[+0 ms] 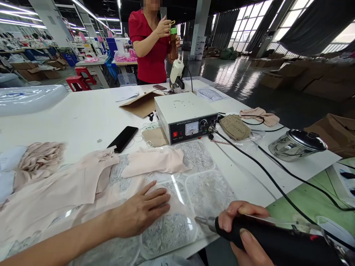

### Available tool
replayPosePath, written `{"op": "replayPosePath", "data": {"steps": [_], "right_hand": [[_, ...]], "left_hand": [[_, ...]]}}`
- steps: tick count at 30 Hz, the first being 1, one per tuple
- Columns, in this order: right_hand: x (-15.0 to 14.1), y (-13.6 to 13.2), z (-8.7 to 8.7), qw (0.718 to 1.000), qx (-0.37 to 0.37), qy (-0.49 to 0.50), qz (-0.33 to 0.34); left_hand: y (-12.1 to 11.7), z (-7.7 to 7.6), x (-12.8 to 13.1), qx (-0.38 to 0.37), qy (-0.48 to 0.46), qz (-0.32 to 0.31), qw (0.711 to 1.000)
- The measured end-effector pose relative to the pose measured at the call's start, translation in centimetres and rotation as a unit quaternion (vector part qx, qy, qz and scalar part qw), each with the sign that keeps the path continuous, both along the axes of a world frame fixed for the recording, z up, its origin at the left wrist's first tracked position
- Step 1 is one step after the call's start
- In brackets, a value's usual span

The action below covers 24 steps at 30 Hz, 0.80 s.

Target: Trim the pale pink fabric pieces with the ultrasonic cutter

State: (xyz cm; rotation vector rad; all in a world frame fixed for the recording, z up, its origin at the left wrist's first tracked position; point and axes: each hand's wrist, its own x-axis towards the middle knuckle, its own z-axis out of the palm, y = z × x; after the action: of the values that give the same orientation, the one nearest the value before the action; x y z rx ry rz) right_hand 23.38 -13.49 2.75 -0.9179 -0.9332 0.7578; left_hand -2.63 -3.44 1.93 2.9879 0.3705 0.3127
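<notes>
My left hand (pixel 144 210) lies flat with its fingers stretched out, pressing on thin pale pink fabric (pixel 105 207) over a clear, glossy patterned mat (pixel 208 192). At the lower right, my right hand (pixel 244 229) is wrapped round a black ultrasonic handpiece (pixel 266 234). Its narrow metal tip points left, low over the mat near the front edge; whether it touches cannot be made out. Another pale pink piece (pixel 155 160) lies just beyond my left hand. More fabric (pixel 72 177) spreads out to the left, beside a gathered beige heap (pixel 43 157).
A white control box (pixel 188 111) with a meter stands mid-table, its black cable (pixel 257 166) running to the right. Near it are a phone (pixel 122 138), cardboard patterns (pixel 235 126) and a lidded metal pot (pixel 296 144). Across the table a person in red (pixel 151 48) holds a bottle (pixel 173 42).
</notes>
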Motion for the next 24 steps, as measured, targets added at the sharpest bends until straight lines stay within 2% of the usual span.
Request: {"op": "replayPosePath", "data": {"steps": [5,9,14,18,24], "right_hand": [[-0.4,-0.5,0.0,0.999,0.011,0.041,-0.005],[-0.3,-0.1,-0.3,0.999,0.021,0.028,0.002],[-0.4,-0.8,0.1,0.999,-0.018,0.038,0.032],[-0.6,-1.4,0.3,0.997,-0.022,0.054,0.055],[-0.2,-1.1,-0.6,0.998,0.008,0.04,0.053]], "left_hand": [[-1.0,0.4,0.4,-0.018,-0.032,0.005,0.999],[-1.7,-0.3,0.8,0.003,-0.043,0.019,0.999],[-1.7,-0.8,0.5,0.029,-0.016,0.037,0.999],[-2.2,-0.4,0.7,0.04,-0.019,0.047,0.998],[-2.7,-0.1,1.5,0.055,-0.007,0.028,0.998]]}}
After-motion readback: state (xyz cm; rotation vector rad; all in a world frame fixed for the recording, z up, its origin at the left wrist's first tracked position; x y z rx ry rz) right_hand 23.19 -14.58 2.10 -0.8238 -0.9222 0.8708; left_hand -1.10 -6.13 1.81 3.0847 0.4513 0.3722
